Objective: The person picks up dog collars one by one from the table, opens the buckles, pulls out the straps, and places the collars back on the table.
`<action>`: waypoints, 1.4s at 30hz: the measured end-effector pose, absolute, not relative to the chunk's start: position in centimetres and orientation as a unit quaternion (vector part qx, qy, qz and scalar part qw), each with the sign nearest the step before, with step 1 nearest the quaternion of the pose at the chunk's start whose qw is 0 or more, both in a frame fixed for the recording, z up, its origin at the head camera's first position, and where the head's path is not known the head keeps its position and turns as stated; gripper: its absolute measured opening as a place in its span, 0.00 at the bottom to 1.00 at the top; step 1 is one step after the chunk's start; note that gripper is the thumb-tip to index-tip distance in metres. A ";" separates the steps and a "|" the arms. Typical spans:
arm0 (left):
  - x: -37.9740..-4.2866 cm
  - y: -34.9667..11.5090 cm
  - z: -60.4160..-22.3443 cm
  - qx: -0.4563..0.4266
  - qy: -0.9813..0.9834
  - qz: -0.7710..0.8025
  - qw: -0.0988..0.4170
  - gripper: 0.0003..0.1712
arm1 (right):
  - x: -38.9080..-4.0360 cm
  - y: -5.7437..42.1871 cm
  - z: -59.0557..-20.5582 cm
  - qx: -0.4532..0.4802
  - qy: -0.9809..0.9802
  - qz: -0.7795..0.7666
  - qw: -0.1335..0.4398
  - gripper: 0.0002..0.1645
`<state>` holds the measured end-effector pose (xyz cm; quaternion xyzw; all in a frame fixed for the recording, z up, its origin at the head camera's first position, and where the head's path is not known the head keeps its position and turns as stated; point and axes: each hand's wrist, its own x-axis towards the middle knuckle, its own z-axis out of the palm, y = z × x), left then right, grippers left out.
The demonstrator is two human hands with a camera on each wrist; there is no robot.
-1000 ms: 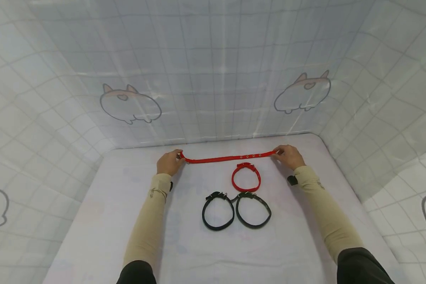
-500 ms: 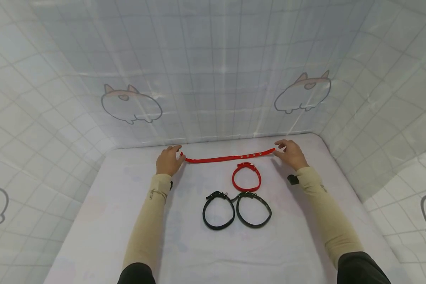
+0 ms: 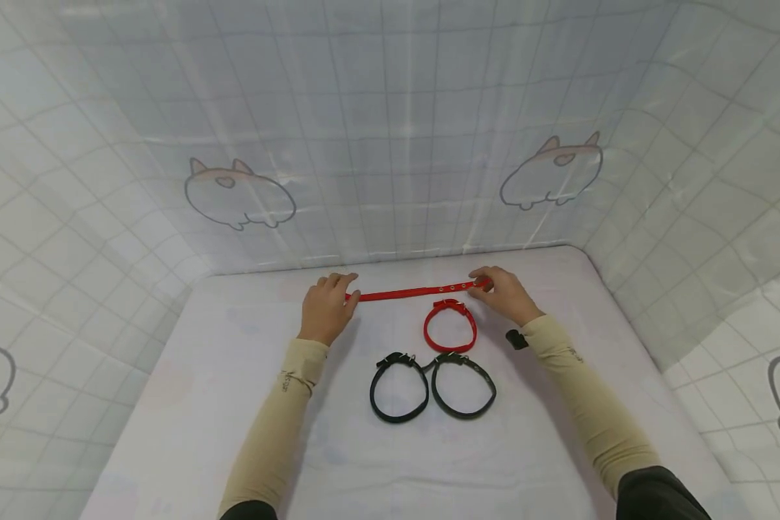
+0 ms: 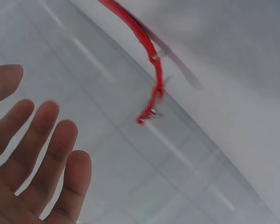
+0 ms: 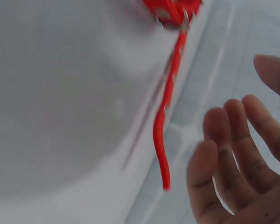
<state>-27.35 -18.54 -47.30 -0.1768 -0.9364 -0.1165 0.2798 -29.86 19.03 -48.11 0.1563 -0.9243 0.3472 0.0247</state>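
A red pet collar [image 3: 403, 294] lies unbuckled and nearly straight along the back of the table. My left hand [image 3: 323, 309] is over its buckle end in the head view, fingers loosely spread. In the left wrist view that collar end [image 4: 144, 116] with its metal hardware stands apart from the fingers [image 4: 67, 135]. My right hand [image 3: 507, 295] is at the end with metal eyelets. Its relaxed fingers [image 5: 219, 126] are beside the collar tip [image 5: 162, 168] in the right wrist view, with a gap between. Just in front lies a second red collar [image 3: 427, 334], buckled into a loop.
Nearer the person, two dark collars, a left one [image 3: 373, 396] and a right one [image 3: 494, 390], lie buckled into loops side by side. The table [image 3: 188, 404] has a pale cloth. A grid-patterned curtain [image 3: 396, 180] stands behind and at both sides.
Both hands were pinching the ends of the straight red collar. They have let go, their fingers have spread, and both have moved inward along it. The looped collars have stayed put.
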 end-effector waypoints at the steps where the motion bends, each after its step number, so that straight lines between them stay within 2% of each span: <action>1: -27.0 -18.2 -47.3 -0.184 -0.934 -0.115 0.283 0.19 | -29.8 18.7 -48.3 0.161 -0.923 0.348 0.013 0.24; 8: -25.7 -16.4 -47.6 -0.221 -0.929 -0.125 0.269 0.15 | -29.9 17.7 -50.1 0.165 -0.922 0.343 -0.065 0.23; 18: -25.5 -14.4 -48.1 -0.228 -0.933 -0.146 0.235 0.13 | -29.6 17.0 -51.1 0.148 -0.926 0.339 -0.078 0.18; 21: -25.5 -13.9 -48.0 -0.231 -0.931 -0.157 0.236 0.13 | -29.4 16.9 -51.1 0.143 -0.925 0.347 -0.060 0.18; 26: -25.6 -13.1 -47.6 -0.242 -0.923 -0.175 0.245 0.14 | -28.8 16.6 -50.3 0.162 -0.915 0.369 0.001 0.17; 35: -25.0 -11.7 -46.8 -0.235 -0.927 -0.210 0.204 0.19 | -27.5 15.4 -48.2 0.203 -0.902 0.372 0.081 0.24; 42: -24.8 -10.8 -46.6 -0.255 -0.914 -0.234 0.212 0.23 | -26.5 14.7 -47.4 0.223 -0.892 0.378 0.107 0.22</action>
